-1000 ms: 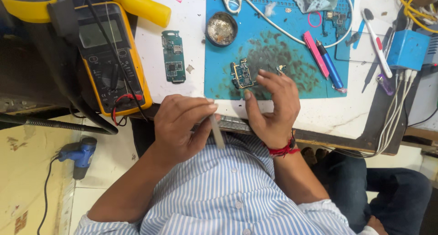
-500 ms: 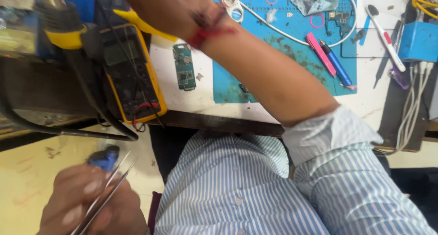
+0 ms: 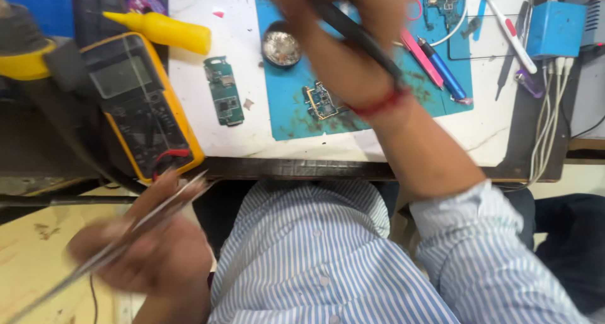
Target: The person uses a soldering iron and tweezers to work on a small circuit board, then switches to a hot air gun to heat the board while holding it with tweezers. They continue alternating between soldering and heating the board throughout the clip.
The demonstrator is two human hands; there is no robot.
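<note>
- Head view: white workbench (image 3: 208, 119) with a dark front edge, carrying a blue work mat (image 3: 290, 113) stained with dark marks.
- Right hand (image 3: 343, 40), blurred, is raised over the mat; its fingers are closed around a dark, rod-shaped tool (image 3: 356, 34) that slants down toward the wrist, where a red thread band (image 3: 378, 103) sits.
- Small circuit board (image 3: 321, 100) lies on the mat just left of that wrist, partly hidden by it.
- Round metal tin (image 3: 282, 47) rests near the mat's top left edge.
- Green circuit board (image 3: 225, 99) lies on the bare white top, left of the mat.
- Yellow multimeter (image 3: 135, 103) sits at the bench's left end, with a yellow bottle (image 3: 157, 28) above it.
- Pink pen (image 3: 419, 56) and blue pen (image 3: 444, 69) lie side by side on the mat's right part.
- Left hand (image 3: 148, 248) hangs low, below the bench edge and beside the striped shirt (image 3: 315, 261); its fingers pinch metal tweezers (image 3: 120, 248), blurred.
</note>
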